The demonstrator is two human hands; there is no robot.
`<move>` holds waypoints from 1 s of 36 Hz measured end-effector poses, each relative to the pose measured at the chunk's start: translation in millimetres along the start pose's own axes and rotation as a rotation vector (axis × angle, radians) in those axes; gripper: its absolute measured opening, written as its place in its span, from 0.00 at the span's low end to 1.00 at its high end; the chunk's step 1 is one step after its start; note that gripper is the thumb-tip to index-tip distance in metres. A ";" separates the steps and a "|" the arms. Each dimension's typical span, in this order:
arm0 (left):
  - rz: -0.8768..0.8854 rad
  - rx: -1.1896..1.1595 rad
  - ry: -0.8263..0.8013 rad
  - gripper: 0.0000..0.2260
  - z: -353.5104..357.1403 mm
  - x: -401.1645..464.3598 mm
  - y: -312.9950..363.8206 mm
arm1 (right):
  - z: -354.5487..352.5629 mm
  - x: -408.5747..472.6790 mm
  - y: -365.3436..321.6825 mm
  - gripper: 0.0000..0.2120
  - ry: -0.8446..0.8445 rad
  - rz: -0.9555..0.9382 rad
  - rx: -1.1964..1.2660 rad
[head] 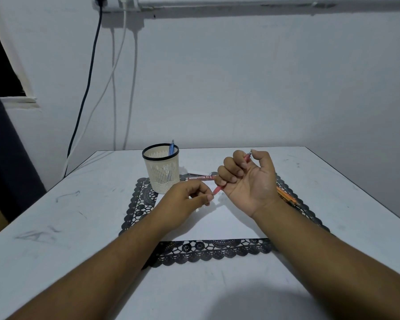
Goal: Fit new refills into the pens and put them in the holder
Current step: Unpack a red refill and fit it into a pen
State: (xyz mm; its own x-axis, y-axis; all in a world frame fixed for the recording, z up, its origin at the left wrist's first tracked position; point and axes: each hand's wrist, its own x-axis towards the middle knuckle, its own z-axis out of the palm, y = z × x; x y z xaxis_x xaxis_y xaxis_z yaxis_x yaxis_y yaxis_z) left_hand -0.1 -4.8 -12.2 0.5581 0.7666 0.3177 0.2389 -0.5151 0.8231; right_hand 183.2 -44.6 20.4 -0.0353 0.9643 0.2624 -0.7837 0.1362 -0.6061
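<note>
Hands meet right of the holder (161, 168): right hand (247, 181) grips a red pen (218, 188) steady, tip toward the left hand (189, 199), whose fingertips pinch at it, likely fitting its refill.

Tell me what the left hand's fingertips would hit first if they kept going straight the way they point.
The left hand points right, at the lower tip of the red pen held in the right hand. That tip likely comes first, though depth is unclear.

Right hand (247, 179) grips a red pen (218, 188); left hand (187, 199) pinches its tip.
</note>
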 end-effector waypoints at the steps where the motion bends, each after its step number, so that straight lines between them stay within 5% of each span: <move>1: -0.001 -0.009 0.000 0.05 0.0 0.2 -0.1 | -0.3 -0.2 0.2 0.16 -0.004 -0.003 0.006; 27: 0.009 -0.015 -0.012 0.05 0.0 -0.8 0.0 | -1.6 -1.2 -3.7 0.16 -0.082 0.020 0.002; 36: -0.013 -0.052 0.084 0.06 -0.7 1.3 -4.5 | 0.7 3.1 -2.2 0.19 0.102 -0.016 -0.017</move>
State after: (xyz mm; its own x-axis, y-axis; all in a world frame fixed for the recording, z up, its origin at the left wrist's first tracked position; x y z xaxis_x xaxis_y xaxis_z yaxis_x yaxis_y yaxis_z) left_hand -1.1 -1.2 -15.2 0.4858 0.8039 0.3431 0.2030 -0.4856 0.8503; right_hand 184.4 -42.1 23.1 0.0410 0.9801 0.1943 -0.7727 0.1544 -0.6157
